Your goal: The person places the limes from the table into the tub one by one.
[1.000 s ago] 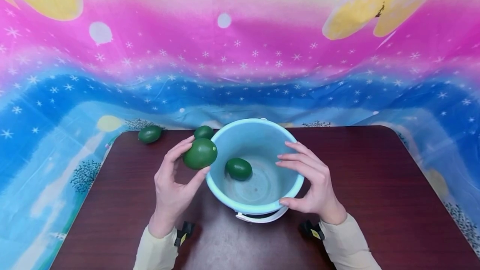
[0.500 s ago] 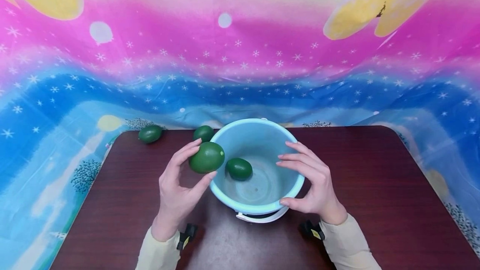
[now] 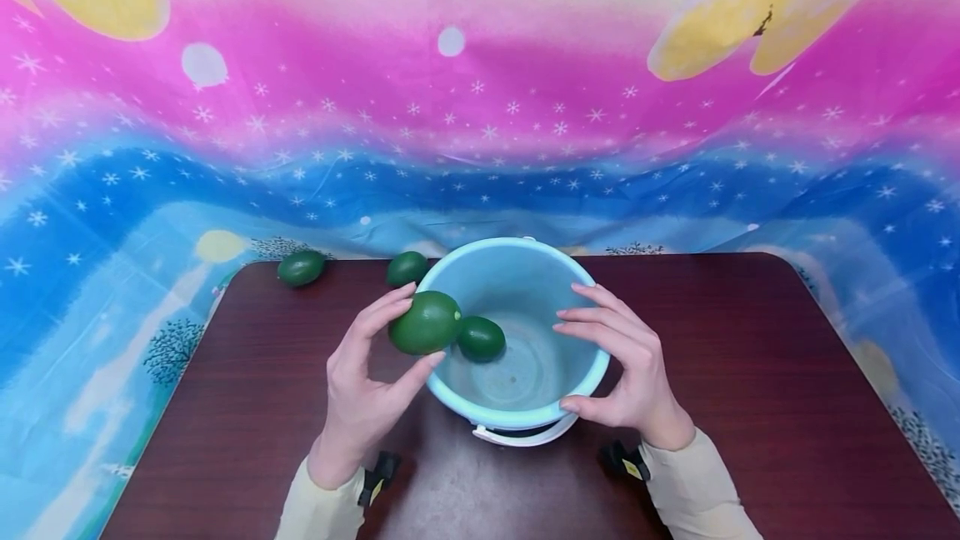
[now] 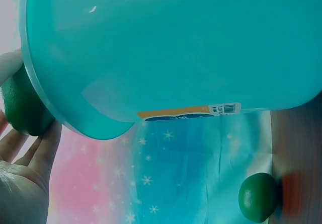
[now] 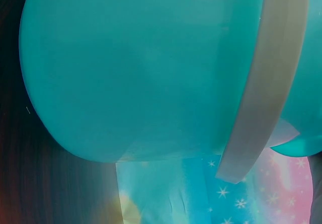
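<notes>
In the head view my left hand point(image 3: 371, 386) holds a green avocado point(image 3: 425, 322) between thumb and fingers, over the left rim of a light blue bucket point(image 3: 517, 417). A second avocado point(image 3: 482, 339) lies inside on the bucket's floor. My right hand point(image 3: 626, 365) grips the bucket's right rim, its thumb on the near edge and its fingers over the opening. The left wrist view shows the held avocado point(image 4: 24, 103) beside the rim, partly hidden by the fingers. In the right wrist view, the bucket wall point(image 5: 136, 73) fills most of the picture.
Two more avocados, one at the table's back left edge point(image 3: 301, 268) and another behind the bucket's left side point(image 3: 407, 268), sit on the dark wooden table point(image 3: 750, 373). The bucket's white handle point(image 3: 525, 438) hangs at its front. A patterned cloth point(image 3: 480, 140) rises behind.
My left hand has moved right and slightly nearer with the avocado, from outside the bucket's left rim to over it. The right hand and the bucket have stayed in place.
</notes>
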Demonstrator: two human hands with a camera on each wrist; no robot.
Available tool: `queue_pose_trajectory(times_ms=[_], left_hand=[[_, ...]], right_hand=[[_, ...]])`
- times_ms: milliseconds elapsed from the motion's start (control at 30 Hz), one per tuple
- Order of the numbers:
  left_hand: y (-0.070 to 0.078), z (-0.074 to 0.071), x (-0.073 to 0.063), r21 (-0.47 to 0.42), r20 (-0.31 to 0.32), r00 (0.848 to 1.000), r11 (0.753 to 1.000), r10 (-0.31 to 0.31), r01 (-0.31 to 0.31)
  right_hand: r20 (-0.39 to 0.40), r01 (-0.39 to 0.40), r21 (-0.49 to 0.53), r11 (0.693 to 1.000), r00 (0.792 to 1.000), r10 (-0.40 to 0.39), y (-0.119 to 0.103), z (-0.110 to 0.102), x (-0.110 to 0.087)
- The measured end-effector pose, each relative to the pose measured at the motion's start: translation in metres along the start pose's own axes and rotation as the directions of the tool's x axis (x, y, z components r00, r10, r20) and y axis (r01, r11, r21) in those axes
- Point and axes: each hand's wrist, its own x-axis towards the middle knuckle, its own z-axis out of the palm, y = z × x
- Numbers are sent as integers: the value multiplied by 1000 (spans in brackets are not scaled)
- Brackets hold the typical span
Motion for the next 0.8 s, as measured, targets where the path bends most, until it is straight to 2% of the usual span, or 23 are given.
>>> queue_pose_trajectory(times_ms=[800], left_hand=[[4, 7, 2, -24, 21, 999, 999, 48, -48]], right_hand=[[1, -6, 4, 1000, 1000, 6, -1, 0, 1]])
